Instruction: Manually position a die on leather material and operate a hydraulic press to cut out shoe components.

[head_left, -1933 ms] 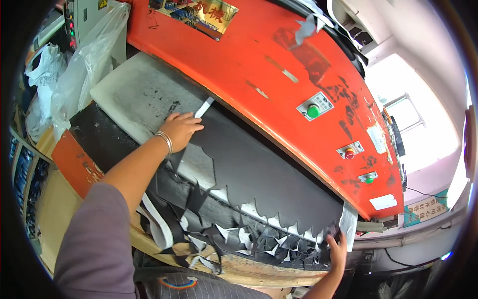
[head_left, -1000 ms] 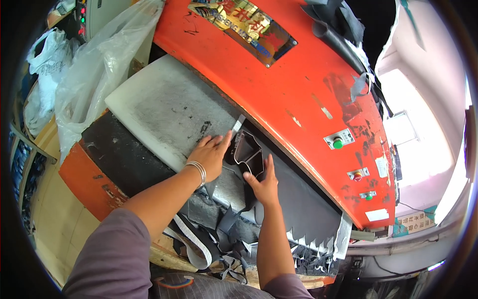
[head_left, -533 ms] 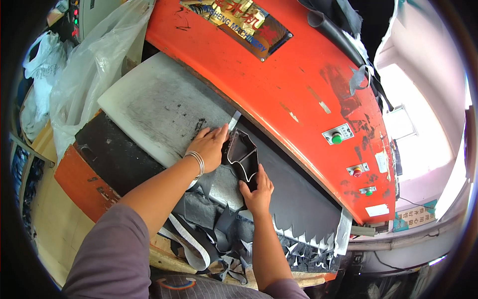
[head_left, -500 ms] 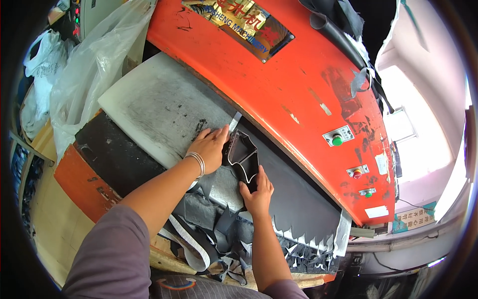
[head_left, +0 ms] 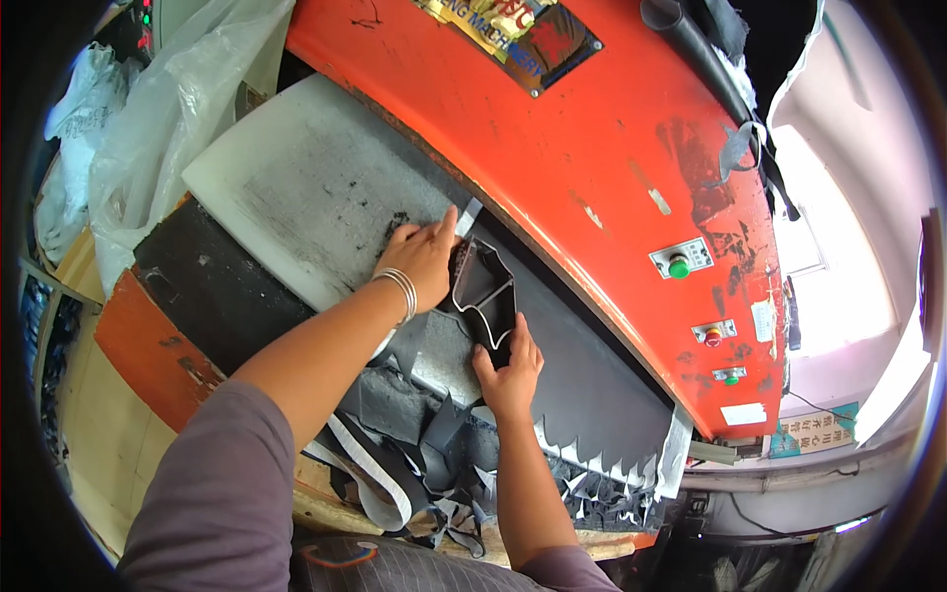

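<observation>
dark metal frame (head_left: 496, 295) on the black sheet (head_left: 602, 370), near the sheet's left end, below the orange machine front (head_left: 582, 148). my right hand (head_left: 510, 377) pinches its near end; left hand (head_left: 422, 264) loosely spread at its left side, contact unclear.

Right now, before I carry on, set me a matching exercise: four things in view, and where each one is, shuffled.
Things:
1. Right hand
2. Metal frame
3. Silver bangles
4. Red button

Places:
A. Between two green buttons
B. Around the wrist of the left hand
C. At the frame's near end
D. On the dark sheet, between both hands

Pairs: 1-C, 2-D, 3-B, 4-A
</observation>
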